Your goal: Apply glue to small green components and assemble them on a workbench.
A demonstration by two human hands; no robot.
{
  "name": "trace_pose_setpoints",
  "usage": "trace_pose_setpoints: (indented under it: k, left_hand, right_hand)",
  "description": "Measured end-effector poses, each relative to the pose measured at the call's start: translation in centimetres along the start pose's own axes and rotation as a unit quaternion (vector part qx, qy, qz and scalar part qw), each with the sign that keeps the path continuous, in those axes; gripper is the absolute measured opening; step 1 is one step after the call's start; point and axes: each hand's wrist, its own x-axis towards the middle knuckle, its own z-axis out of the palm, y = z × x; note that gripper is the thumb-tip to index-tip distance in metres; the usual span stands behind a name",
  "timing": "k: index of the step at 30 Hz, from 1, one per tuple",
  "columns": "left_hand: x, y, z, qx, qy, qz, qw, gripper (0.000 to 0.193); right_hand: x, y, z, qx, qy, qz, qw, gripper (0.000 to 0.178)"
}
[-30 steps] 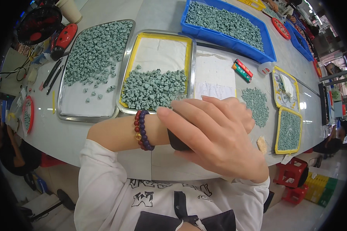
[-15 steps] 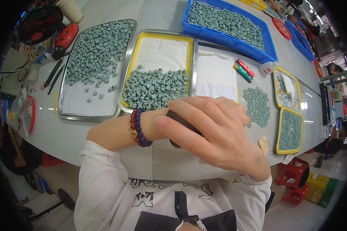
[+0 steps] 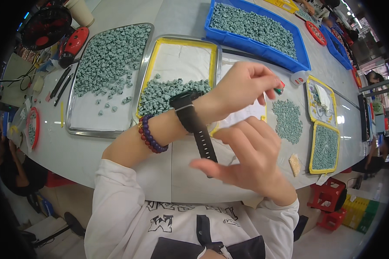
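My left forearm reaches across to the right, wearing a bracelet of purple and dark red beads (image 3: 149,136). A black wristwatch (image 3: 186,115) lies on the left wrist, its strap hanging down unfastened. Nothing shows in my left hand (image 3: 250,84); its fingers are loosely bent and apart, in front of the lighters. Below it, my right hand (image 3: 255,157) is slightly blurred, thumb stretched out toward the strap end and the other fingers bent. It appears empty; whether the thumb touches the strap, I cannot tell.
Metal trays (image 3: 69,108) (image 3: 217,64) of grey-green stones stand beyond the left arm, one lined in yellow. A blue bin (image 3: 304,62) of stones sits behind. To the right are a stone pile (image 3: 287,121), yellow trays (image 3: 312,166) and partly hidden lighters (image 3: 281,88).
My left hand has risen and come into view from behind my right hand. The right hand has moved down off the left wrist. The watch now shows with its strap hanging loose.
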Motion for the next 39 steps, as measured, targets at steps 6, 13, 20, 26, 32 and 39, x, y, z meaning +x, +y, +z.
trace_pose_setpoints:
  k: [6,13,20,26,32,39]
  left_hand:
    - [0.6,0.4,-1.5,-0.144,0.147,-0.023,0.978,0.019]
    - [1.0,0.6,-2.7,-0.234,0.142,0.004,0.962,0.019]
    - [1.0,-0.1,-3.3,-0.323,0.126,-0.021,0.938,0.02]
    - [0.9,-0.2,-3.8,-0.341,0.129,-0.012,0.931,0.019]
    - [0.8,0.6,-4.0,-0.311,0.12,0.032,0.942,0.02]
    - [0.6,0.7,-3.3,-0.289,0.098,0.022,0.952,0.021]
  right_hand:
    - [-0.4,0.8,3.9,0.063,0.044,0.068,0.995,0.036]
    - [0.1,1.5,4.8,0.106,0.046,0.098,0.988,0.035]
    - [0.0,1.6,4.4,0.243,-0.04,0.175,0.953,0.029]
    - [0.2,1.8,4.3,0.249,-0.042,0.149,0.956,0.029]
    - [-0.6,1.1,4.1,0.323,-0.04,0.233,0.917,0.03]
    - [-0.9,1.7,3.4,0.411,-0.062,0.088,0.905,0.031]
